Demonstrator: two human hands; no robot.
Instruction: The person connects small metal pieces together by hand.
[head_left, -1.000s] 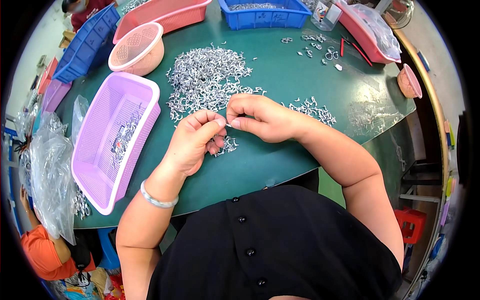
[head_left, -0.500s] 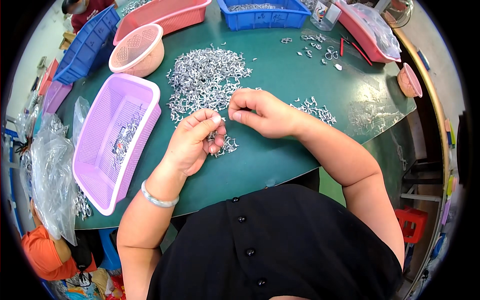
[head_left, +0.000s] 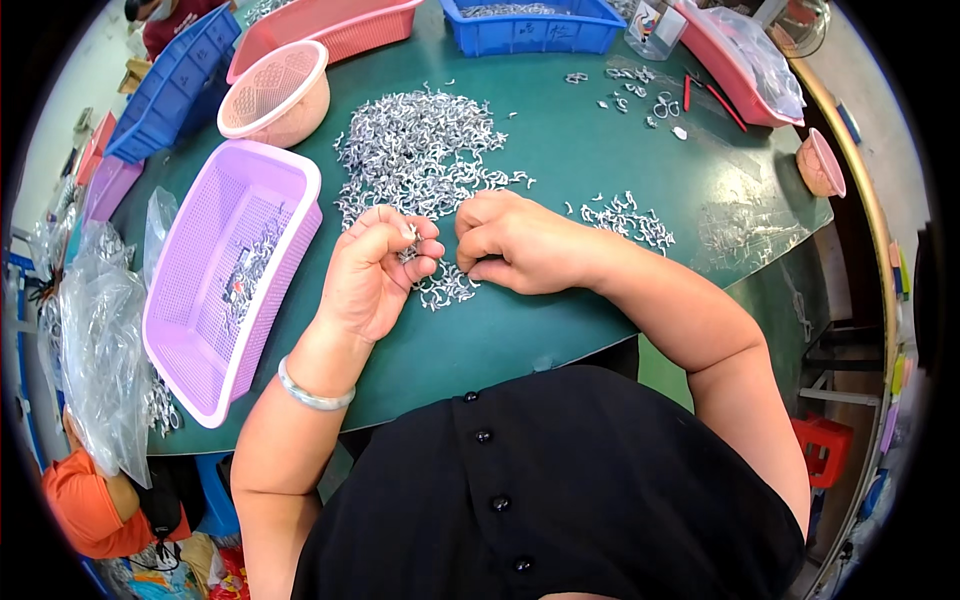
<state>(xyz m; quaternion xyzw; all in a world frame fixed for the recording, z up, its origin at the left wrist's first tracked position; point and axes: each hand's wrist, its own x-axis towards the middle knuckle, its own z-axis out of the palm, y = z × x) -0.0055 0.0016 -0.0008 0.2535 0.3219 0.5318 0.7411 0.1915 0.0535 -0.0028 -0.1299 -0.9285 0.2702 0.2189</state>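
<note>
My left hand (head_left: 368, 268) is raised over the table, its fingers curled round a few small curved grey-and-white pieces (head_left: 409, 245) that show between thumb and fingertips. To its right, my right hand (head_left: 525, 245) is bent down to the tabletop with its fingers drawn together. Its fingertips are partly hidden, and I cannot make out what they pinch. They are beside a small cluster of the same curved pieces (head_left: 445, 288). A large heap of such pieces (head_left: 420, 140) lies just beyond both hands. Another small group (head_left: 630, 222) is by my right forearm.
A purple basket (head_left: 185, 325) with some pieces stands at left, near clear plastic bags (head_left: 105, 340). Behind are a pink round basket (head_left: 310, 108) and a blue bin (head_left: 535, 38). Red-handled pliers (head_left: 725, 107) lie at far right, beside a pink tray (head_left: 745, 90).
My right hand has come down and slightly nearer me, to the small cluster. My left hand has shifted a little left and turned, so pieces show at its fingertips.
</note>
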